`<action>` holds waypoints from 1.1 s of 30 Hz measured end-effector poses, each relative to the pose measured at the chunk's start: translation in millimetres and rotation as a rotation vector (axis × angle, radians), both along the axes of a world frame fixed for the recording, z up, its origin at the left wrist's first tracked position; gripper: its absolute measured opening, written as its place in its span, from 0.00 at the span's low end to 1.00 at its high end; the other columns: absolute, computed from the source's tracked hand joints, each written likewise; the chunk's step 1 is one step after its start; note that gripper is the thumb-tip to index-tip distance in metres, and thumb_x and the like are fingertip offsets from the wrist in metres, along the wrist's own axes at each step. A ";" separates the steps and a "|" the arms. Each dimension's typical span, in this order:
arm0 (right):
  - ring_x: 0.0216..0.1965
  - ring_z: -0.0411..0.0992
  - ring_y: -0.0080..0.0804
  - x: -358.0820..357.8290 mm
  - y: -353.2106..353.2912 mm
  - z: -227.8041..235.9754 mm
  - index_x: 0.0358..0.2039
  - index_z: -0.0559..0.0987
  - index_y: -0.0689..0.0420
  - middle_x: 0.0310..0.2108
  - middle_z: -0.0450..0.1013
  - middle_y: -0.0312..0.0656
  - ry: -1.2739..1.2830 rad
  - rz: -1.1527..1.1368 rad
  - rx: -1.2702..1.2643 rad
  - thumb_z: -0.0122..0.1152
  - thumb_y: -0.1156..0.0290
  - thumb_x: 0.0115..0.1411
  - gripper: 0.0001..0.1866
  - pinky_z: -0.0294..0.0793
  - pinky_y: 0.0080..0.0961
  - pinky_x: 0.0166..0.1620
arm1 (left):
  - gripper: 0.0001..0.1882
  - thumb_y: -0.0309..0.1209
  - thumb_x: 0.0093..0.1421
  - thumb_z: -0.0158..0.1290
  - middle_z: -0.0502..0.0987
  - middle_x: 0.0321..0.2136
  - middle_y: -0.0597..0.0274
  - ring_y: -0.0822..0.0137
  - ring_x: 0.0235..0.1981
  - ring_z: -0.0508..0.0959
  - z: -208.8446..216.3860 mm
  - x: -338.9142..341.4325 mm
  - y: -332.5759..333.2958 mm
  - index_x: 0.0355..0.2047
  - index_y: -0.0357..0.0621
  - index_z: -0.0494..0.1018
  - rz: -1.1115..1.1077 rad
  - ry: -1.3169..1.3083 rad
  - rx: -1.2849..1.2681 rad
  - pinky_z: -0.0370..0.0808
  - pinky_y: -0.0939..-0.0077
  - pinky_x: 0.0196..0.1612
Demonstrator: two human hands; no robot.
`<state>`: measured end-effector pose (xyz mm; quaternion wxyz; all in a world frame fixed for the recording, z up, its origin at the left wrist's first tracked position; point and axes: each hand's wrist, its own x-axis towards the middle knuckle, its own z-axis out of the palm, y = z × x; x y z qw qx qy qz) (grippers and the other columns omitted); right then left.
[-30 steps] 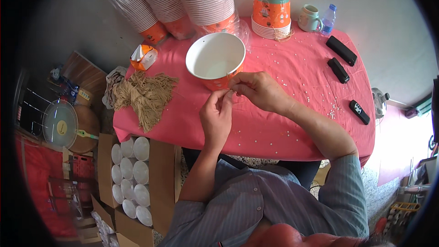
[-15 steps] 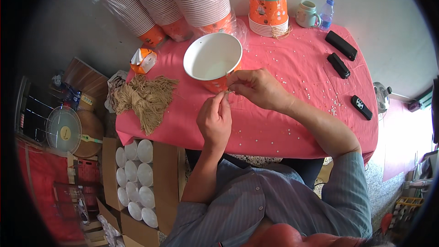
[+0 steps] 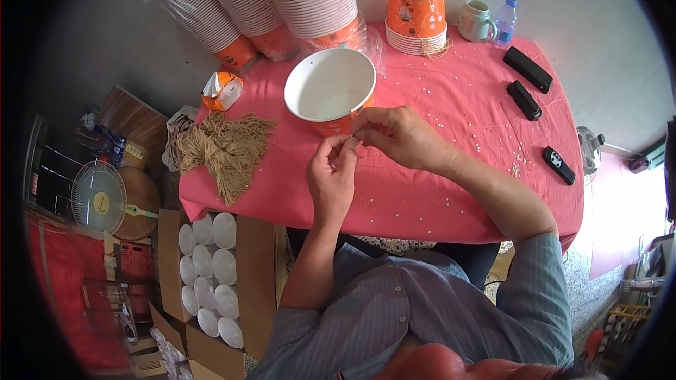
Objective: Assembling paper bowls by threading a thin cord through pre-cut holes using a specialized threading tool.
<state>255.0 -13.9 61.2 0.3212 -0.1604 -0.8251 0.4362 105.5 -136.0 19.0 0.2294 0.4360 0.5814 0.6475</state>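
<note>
A round paper bucket (image 3: 310, 74), white inside and orange outside, stands upright on the pink-covered table with its mouth facing up. Close to its near right side, my right hand (image 3: 405, 139) pinches a thin tan cord, most of it hidden by the fingers. My left hand (image 3: 332, 172) is closed too, its thumb and forefinger pressed together at the same cord, almost touching the right fingertips. On the left of the table lies a loose bundle of tan cords (image 3: 229, 155).
Tall plastic-wrapped stacks of paper buckets (image 3: 310, 0) lean at the back left. Upturned buckets (image 3: 415, 14), a mug (image 3: 477, 21) and a water bottle (image 3: 505, 20) stand behind. Black objects (image 3: 527, 70) lie right; white bits dot the pink cloth (image 3: 422, 190). A carton (image 3: 257, 288) of cups sits below left.
My left thumb and forefinger have shifted slightly up towards the bucket and my right fingertips. Both hands stay closed; the bucket keeps its place on the table.
</note>
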 end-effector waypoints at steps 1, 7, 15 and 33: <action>0.37 0.86 0.46 -0.1 0.2 1.1 0.44 0.85 0.60 0.33 0.84 0.50 0.007 0.008 -0.054 0.66 0.74 0.68 0.06 0.83 0.40 0.42 | 0.07 0.29 0.77 0.59 0.78 0.26 0.70 0.80 0.25 0.74 -1.1 -1.3 0.6 0.45 0.36 0.80 -0.045 -0.121 -0.030 0.69 0.82 0.27; 0.39 0.83 0.26 8.6 13.5 7.8 0.45 0.86 0.65 0.36 0.85 0.42 -0.269 0.032 -0.207 0.67 0.73 0.69 0.09 0.82 0.30 0.47 | 0.07 0.29 0.77 0.59 0.78 0.25 0.70 0.81 0.24 0.75 -3.9 5.3 1.0 0.45 0.37 0.79 -0.064 -0.316 -0.032 0.69 0.83 0.25; 0.40 0.83 0.25 8.7 6.5 3.6 0.49 0.87 0.65 0.36 0.86 0.41 -0.271 0.053 -0.332 0.68 0.72 0.68 0.12 0.82 0.28 0.48 | 0.08 0.32 0.77 0.60 0.78 0.27 0.70 0.80 0.23 0.74 -8.9 5.9 4.1 0.45 0.40 0.79 -0.080 -0.312 -0.005 0.67 0.83 0.25; 0.45 0.83 0.22 8.4 -28.4 -27.1 0.49 0.86 0.66 0.41 0.86 0.39 0.032 -0.137 -0.419 0.67 0.74 0.73 0.10 0.84 0.27 0.52 | 0.08 0.29 0.80 0.56 0.76 0.28 0.73 0.82 0.27 0.72 -20.0 12.7 6.9 0.48 0.37 0.78 -0.038 -0.159 0.016 0.69 0.84 0.30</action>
